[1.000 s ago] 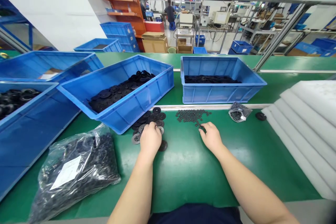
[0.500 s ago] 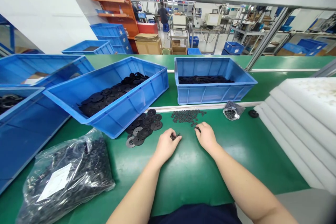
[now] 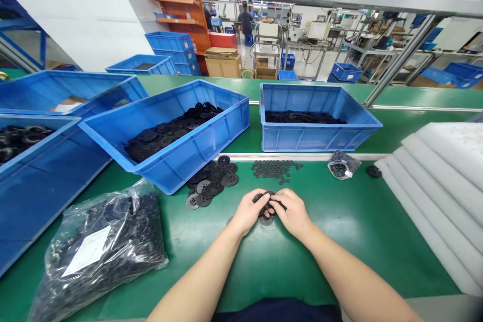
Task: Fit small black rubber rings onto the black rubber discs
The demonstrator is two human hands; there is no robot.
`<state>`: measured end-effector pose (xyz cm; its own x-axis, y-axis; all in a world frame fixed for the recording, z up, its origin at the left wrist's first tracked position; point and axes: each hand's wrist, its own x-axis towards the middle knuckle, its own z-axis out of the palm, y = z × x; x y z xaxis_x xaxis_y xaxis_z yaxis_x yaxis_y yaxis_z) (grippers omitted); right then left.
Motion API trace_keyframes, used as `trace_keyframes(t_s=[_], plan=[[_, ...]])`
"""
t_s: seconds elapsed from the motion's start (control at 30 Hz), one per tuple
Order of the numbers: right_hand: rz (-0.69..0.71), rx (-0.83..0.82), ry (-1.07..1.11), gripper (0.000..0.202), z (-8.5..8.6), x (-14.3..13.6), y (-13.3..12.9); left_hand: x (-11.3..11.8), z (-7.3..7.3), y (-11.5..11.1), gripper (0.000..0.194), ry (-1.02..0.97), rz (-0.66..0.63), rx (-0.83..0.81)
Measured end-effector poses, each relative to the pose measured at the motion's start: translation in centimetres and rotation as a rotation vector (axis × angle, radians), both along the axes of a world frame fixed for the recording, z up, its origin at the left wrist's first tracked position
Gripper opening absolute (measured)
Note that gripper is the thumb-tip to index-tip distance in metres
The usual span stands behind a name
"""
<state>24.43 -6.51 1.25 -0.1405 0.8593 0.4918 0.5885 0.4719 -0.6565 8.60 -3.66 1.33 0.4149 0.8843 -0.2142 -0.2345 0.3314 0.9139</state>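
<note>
My left hand is closed around a black disc, thumb on top. My right hand meets it from the right, its thumb and fingers pinched at the disc's edge; whether a small part sits between those fingertips is hidden. Below the fingers, a grey round shape shows at table level. Left of my hands lies a loose heap of flat black discs, with holes through them. Small dark rings are spread just beyond my hands.
Blue bins of black discs stand along the back. A large clear bag of dark parts lies at left. To the right are a small bag of rings, a black ring and stacked white foam sheets.
My right hand has moved left from the small rings to meet my left hand. The black disc now shows more fully between them. The view has shifted slightly.
</note>
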Motion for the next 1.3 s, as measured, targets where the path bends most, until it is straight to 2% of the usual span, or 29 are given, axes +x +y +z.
trace_keyframes(t_s=[0.1, 0.17, 0.23, 0.3, 0.37, 0.43, 0.5, 0.57, 0.63, 0.7, 0.77, 0.83, 0.9, 1.0, 1.1, 1.2, 1.3], plan=[[-0.017, -0.004, 0.008, 0.020, 0.2, 0.0, -0.2, -0.1, 0.1, 0.1, 0.039, 0.007, -0.026, -0.010], [-0.020, 0.007, 0.007, 0.019, 0.2, 0.2, -0.1, -0.4, 0.3, 0.4, 0.037, 0.009, 0.011, -0.005], [-0.046, 0.018, -0.009, 0.020, -0.2, 0.9, 0.3, -1.0, 0.7, 1.0, 0.034, -0.001, 0.112, 0.015], [-0.134, 0.004, -0.067, 0.024, -0.9, 2.0, 1.1, -2.0, 1.1, 1.8, 0.030, 0.014, 0.256, 0.045], [-0.259, -0.055, -0.172, 0.027, -1.7, 3.4, 2.1, -2.9, 1.5, 2.4, 0.026, 0.096, 0.369, 0.101], [-0.359, -0.134, -0.281, 0.029, -2.4, 4.5, 2.9, -3.6, 1.7, 2.6, 0.027, 0.259, 0.392, 0.220], [-0.397, -0.192, -0.349, 0.029, -2.8, 5.1, 3.5, -3.7, 1.8, 2.2, 0.026, 0.464, 0.289, 0.404], [-0.392, -0.215, -0.375, 0.028, -2.8, 5.2, 3.7, -3.3, 1.8, 1.4, 0.022, 0.662, 0.083, 0.574], [-0.385, -0.219, -0.389, 0.028, -2.7, 4.8, 3.8, -2.6, 1.6, 0.4, 0.025, 0.839, -0.131, 0.666], [-0.397, -0.227, -0.408, 0.029, -2.5, 4.4, 3.9, -2.0, 1.5, -0.4, 0.035, 0.993, -0.282, 0.703], [-0.418, -0.252, -0.419, 0.027, -2.3, 4.1, 4.2, -1.6, 1.5, -0.9, 0.036, 1.097, -0.353, 0.717], [-0.429, -0.276, -0.410, 0.023, -2.3, 4.2, 4.4, -1.5, 1.4, -0.9, 0.031, 1.129, -0.357, 0.714], [-0.424, -0.274, -0.374, 0.018, -2.3, 4.3, 4.4, -1.6, 1.3, -0.7, 0.027, 1.087, -0.300, 0.693], [-0.378, -0.208, -0.231, 0.012, -2.2, 4.2, 3.6, -1.5, 1.0, -0.1, 0.021, 0.907, -0.151, 0.619], [-0.251, -0.107, -0.036, 0.011, -1.6, 3.1, 2.1, -1.0, 0.6, 0.2, 0.020, 0.629, 0.002, 0.398], [-0.110, -0.021, 0.038, 0.013, -0.7, 1.4, 0.7, -0.3, 0.5, 0.2, 0.031, 0.264, 0.051, 0.138], [-0.016, 0.014, 0.025, 0.015, -0.2, 0.1, 0.1, 0.1, 0.5, 0.0, 0.043, 0.012, 0.047, 0.017]])
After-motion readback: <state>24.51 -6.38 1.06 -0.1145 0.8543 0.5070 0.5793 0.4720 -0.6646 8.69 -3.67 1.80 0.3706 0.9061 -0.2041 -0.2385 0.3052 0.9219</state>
